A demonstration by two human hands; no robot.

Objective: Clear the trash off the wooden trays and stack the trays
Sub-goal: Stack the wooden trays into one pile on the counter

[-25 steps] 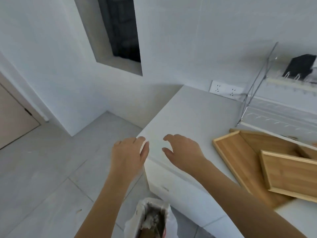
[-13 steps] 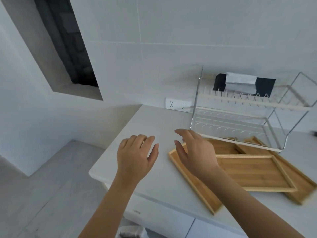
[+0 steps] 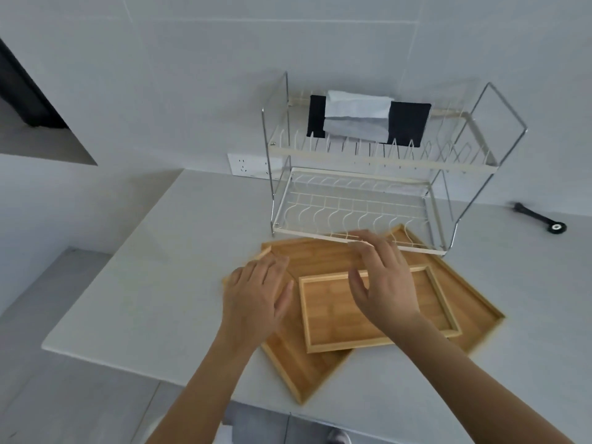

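Three wooden trays lie overlapped on the white counter [image 3: 153, 283]. A small tray [image 3: 333, 318] rests on top, a larger tray [image 3: 298, 366] sits askew under it, and a third tray [image 3: 461, 296] shows to the right. No trash shows on them. My left hand [image 3: 256, 293] hovers with fingers spread over the left corner of the larger tray. My right hand [image 3: 381, 280] is open above the small tray's far edge, holding nothing.
A two-tier wire dish rack [image 3: 362, 193] stands just behind the trays, with a black tissue box [image 3: 407, 123] on its upper shelf. A black tool [image 3: 541, 217] lies at the far right. A wall socket [image 3: 246, 163] sits behind. The counter edge drops to the floor at left.
The view has swung right from the floor and trash bag to the counter. Both hands have moved forward and now hover over the trays.
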